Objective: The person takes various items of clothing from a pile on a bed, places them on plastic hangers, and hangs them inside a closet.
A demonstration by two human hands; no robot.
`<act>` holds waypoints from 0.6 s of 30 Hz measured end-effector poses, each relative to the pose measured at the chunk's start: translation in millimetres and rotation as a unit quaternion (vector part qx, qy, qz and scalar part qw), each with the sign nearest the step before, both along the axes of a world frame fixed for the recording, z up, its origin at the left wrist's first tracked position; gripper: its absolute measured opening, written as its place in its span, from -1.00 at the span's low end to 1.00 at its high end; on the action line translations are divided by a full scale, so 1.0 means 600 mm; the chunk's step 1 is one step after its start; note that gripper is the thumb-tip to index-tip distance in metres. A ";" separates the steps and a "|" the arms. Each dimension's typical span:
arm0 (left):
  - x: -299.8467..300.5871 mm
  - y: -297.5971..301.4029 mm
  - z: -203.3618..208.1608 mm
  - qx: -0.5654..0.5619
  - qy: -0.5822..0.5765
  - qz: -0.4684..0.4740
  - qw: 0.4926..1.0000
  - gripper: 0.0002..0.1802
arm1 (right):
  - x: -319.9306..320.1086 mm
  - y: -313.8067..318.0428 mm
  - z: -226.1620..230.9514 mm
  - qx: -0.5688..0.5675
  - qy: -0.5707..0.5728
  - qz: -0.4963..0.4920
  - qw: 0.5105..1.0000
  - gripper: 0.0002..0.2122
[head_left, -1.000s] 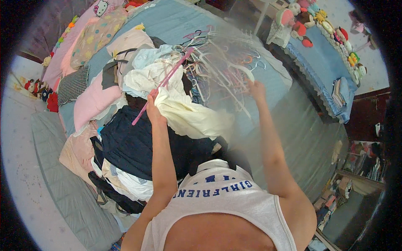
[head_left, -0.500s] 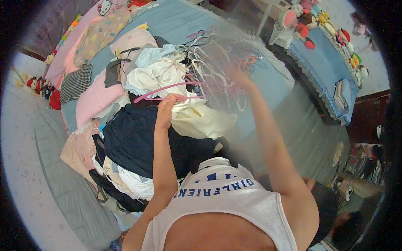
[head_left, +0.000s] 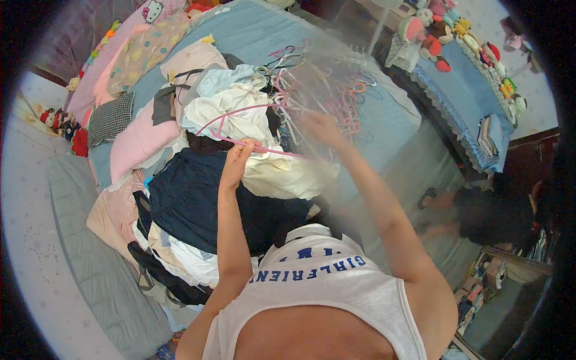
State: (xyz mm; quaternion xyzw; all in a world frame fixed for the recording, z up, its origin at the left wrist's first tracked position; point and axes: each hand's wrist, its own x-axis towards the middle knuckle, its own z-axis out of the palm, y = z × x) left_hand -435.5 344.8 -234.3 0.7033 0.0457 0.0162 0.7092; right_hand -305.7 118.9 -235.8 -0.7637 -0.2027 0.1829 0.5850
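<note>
Head view. Left hand (head_left: 241,157): fingers closed around the lower bar of 1 pink hanger (head_left: 273,150). The grip sat partway along that bar, with 1 end of the hanger to the left of the fingers and the longer run to the right.

Key relation: the hanger's long axis ran roughly left to right across the person's front, its lower bar sloping down toward the right. The left hand was the nearer of the 2, being on it. The right hand (head_left: 321,127) was just beside the hanger's right end; contact there could not be told. Right finger state also could not be told, owing to blur and a hazy patch.

Surroundings: pale yellow cloth (head_left: 288,177) below the hanger's right half, near the left hand; white garment (head_left: 225,114) behind the hanger; dark garment (head_left: 186,201) to the left of the left forearm and passing beneath it. A heap of loose hangers (head_left: 354,96) lay on the blue-covered bed (head_left: 258,27), beyond the right hand.
</note>
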 end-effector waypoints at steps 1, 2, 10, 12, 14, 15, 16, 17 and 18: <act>0.001 -0.001 -0.001 0.006 0.006 0.024 1.000 -0.68 | 0.002 0.003 -0.006 0.000 -0.001 0.000 1.000 -0.80; 0.005 -0.008 0.004 0.006 0.004 0.022 1.000 -0.68 | 0.007 0.005 -0.008 0.035 -0.040 -0.018 0.998 -0.80; 0.023 -0.027 0.013 0.000 0.028 0.070 0.997 -0.59 | 0.029 0.016 0.016 0.122 -0.119 -0.119 0.978 -0.80; 0.020 -0.022 0.024 0.353 0.078 0.000 0.932 -0.41 | 0.037 0.015 0.040 0.122 -0.111 -0.128 0.978 -0.80; 0.016 -0.015 0.031 0.409 0.099 -0.012 0.907 -0.32 | 0.043 0.011 0.060 0.098 -0.098 -0.116 0.984 -0.79; 0.016 -0.007 0.029 0.494 0.190 -0.069 0.845 -0.35 | 0.047 0.013 0.060 0.131 -0.057 -0.116 0.983 -0.79; 0.015 0.001 0.024 0.567 0.278 -0.125 0.765 -0.39 | 0.044 0.011 0.062 0.132 -0.057 -0.115 0.983 -0.79; 0.008 0.007 0.006 0.573 0.262 -0.104 0.769 -0.49 | 0.035 0.009 0.072 0.176 0.013 -0.125 0.976 -0.79; 0.007 0.017 -0.003 0.574 0.262 -0.102 0.769 -0.49 | 0.029 0.007 0.080 0.219 0.083 -0.134 0.963 -0.79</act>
